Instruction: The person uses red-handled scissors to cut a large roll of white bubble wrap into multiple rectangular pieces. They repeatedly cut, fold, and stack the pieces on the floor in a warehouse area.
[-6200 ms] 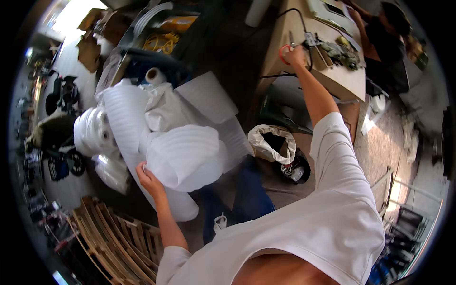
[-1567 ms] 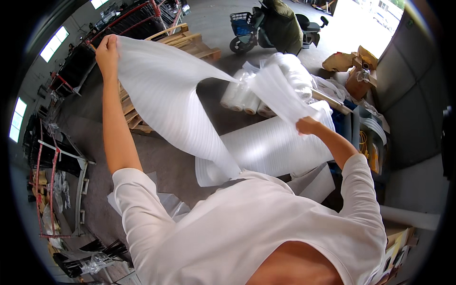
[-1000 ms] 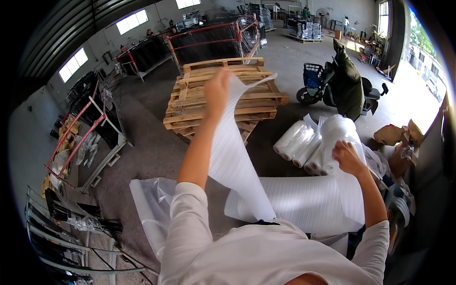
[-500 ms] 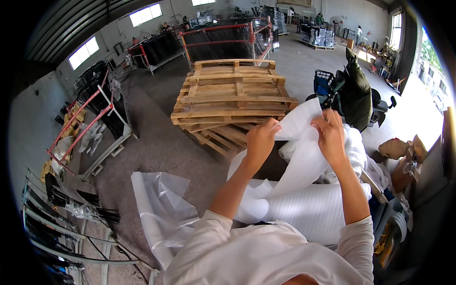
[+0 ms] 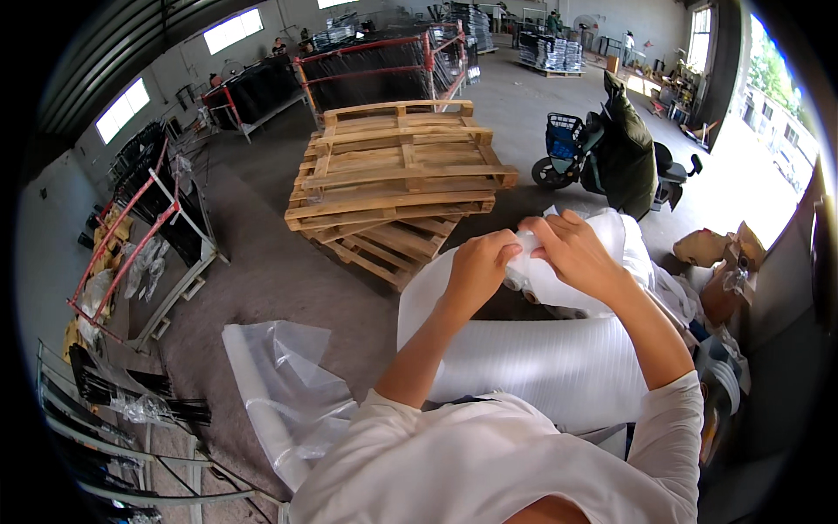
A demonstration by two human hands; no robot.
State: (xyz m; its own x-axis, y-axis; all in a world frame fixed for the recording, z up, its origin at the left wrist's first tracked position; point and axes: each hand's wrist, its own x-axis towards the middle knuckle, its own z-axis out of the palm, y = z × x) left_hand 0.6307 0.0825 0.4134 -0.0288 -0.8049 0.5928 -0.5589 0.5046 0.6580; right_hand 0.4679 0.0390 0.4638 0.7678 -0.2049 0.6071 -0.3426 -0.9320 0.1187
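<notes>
A strip of thin white foam sheet [image 5: 566, 286] is pinched between my two hands, which are close together in front of me. My left hand [image 5: 482, 266] grips its edge with thumb and fingers. On the same piece, my right hand [image 5: 572, 251] is closed, thumb and fingertips bunching the sheet. Just below lies a large white foam roll [image 5: 546, 371] in front of my body. White foam rolls [image 5: 624, 240] also lie beyond and right of my right hand. My hands partly hide where the strip joins the rest.
Wooden pallets [image 5: 397, 170] are stacked ahead. A scooter [image 5: 624, 157] under a dark cover stands at the right. A roll of clear plastic film [image 5: 271, 419] lies on the floor at left. Metal racks [image 5: 161, 227] stand further left, and torn cardboard [image 5: 724, 253] sits at right.
Both hands have come closer together, the right one turning inward over the foam. The raised, spread foam is now lower and bunched between them. My view has shifted slightly right.
</notes>
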